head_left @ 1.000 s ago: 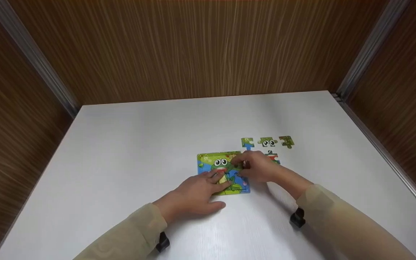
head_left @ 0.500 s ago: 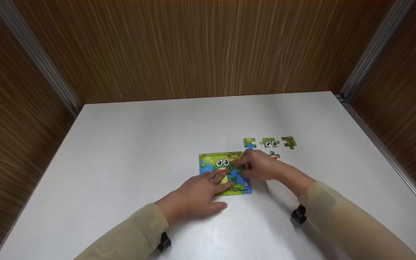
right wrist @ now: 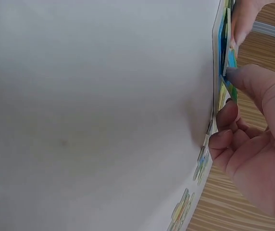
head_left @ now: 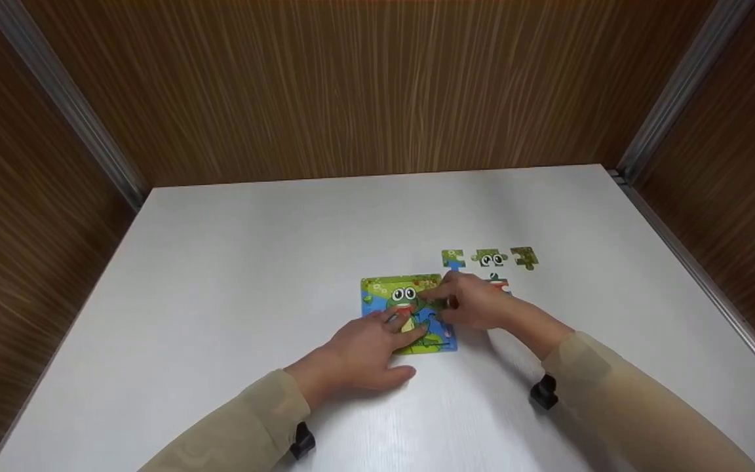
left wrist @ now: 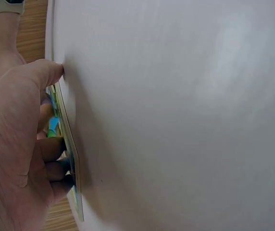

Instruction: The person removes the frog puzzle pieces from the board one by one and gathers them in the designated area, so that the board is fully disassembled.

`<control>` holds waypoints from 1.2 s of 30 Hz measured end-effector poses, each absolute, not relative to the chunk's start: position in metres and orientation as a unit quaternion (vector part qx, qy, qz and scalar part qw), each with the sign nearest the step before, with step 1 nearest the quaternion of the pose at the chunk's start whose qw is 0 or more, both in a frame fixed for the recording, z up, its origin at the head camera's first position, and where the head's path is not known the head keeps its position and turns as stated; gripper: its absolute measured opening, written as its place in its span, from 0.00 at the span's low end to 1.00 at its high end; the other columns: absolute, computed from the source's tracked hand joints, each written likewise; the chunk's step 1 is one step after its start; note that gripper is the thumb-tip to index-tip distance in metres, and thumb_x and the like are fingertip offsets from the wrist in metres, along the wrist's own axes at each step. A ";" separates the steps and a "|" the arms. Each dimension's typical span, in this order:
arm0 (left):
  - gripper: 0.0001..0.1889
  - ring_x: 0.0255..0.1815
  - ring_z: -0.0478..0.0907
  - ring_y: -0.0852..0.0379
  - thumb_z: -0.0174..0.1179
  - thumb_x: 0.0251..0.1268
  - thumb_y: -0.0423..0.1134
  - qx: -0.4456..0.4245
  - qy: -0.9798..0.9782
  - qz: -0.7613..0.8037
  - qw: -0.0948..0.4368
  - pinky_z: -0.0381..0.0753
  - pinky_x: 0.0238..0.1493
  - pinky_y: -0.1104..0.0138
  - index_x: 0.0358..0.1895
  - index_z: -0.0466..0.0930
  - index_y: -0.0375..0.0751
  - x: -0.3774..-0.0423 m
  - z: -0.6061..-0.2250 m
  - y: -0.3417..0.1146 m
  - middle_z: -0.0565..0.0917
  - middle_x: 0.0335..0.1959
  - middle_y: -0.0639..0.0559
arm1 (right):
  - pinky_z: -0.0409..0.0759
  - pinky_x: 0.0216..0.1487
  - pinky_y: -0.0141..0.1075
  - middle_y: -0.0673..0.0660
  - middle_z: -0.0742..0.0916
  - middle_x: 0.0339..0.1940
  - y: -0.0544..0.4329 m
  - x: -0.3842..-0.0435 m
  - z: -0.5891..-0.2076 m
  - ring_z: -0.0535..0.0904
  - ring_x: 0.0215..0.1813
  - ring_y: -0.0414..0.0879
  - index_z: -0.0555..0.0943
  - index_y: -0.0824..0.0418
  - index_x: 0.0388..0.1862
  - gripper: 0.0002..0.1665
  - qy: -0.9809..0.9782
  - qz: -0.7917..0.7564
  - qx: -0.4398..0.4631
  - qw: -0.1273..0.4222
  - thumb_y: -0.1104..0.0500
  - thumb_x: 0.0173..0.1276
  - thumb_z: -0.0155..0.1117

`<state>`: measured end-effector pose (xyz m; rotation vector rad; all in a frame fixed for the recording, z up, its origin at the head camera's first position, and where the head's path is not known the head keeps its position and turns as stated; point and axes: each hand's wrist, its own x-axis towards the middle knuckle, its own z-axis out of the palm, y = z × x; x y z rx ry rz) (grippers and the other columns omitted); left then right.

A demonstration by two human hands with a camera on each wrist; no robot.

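Observation:
A frog jigsaw puzzle (head_left: 381,287) in a shallow tray lies near the middle of the white table. My left hand (head_left: 366,351) rests on its lower left part, fingers spread over the picture and thumb on the table. In the left wrist view, several fingers of the left hand (left wrist: 15,149) press on the tray (left wrist: 73,144). My right hand (head_left: 479,303) is at the puzzle's right side. The right wrist view shows that hand (right wrist: 265,120) pinching a tilted blue-green puzzle piece (right wrist: 231,89) between thumb and fingers. The right hand partly hides this area in the head view.
Loose puzzle pieces lie behind the right hand: a green-blue corner piece (head_left: 453,257), a piece with frog eyes (head_left: 489,258), a green-brown corner piece (head_left: 523,257) and a red-mouth piece (head_left: 499,284). Wood-grain panels (head_left: 377,85) enclose the table's back and sides.
Both hands stay at the puzzle with hardly any movement. The whole view has shifted slightly.

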<state>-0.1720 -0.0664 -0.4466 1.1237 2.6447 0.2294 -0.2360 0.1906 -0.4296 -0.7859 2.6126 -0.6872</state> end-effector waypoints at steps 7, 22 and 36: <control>0.35 0.85 0.57 0.43 0.47 0.79 0.65 0.381 0.914 0.051 0.131 0.64 0.79 0.51 0.84 0.63 0.60 -0.170 -0.440 -0.060 0.62 0.84 0.45 | 0.73 0.38 0.38 0.53 0.80 0.42 0.190 -0.233 -0.427 0.72 0.39 0.46 0.84 0.50 0.71 0.29 0.918 -0.221 -0.289 0.157 0.64 0.72 0.72; 0.34 0.84 0.59 0.42 0.45 0.80 0.64 0.391 0.913 0.039 0.115 0.73 0.74 0.50 0.83 0.66 0.57 -0.169 -0.439 -0.060 0.63 0.83 0.45 | 0.79 0.41 0.37 0.52 0.90 0.48 0.187 -0.238 -0.425 0.78 0.39 0.42 0.90 0.60 0.54 0.11 0.894 -0.282 -0.321 0.133 0.65 0.77 0.68; 0.35 0.85 0.56 0.43 0.45 0.80 0.64 0.379 0.915 0.051 0.128 0.61 0.81 0.51 0.84 0.65 0.58 -0.168 -0.439 -0.060 0.62 0.84 0.45 | 0.79 0.45 0.39 0.51 0.86 0.41 0.188 -0.238 -0.431 0.79 0.42 0.46 0.87 0.59 0.56 0.12 0.892 -0.347 -0.239 0.163 0.65 0.77 0.67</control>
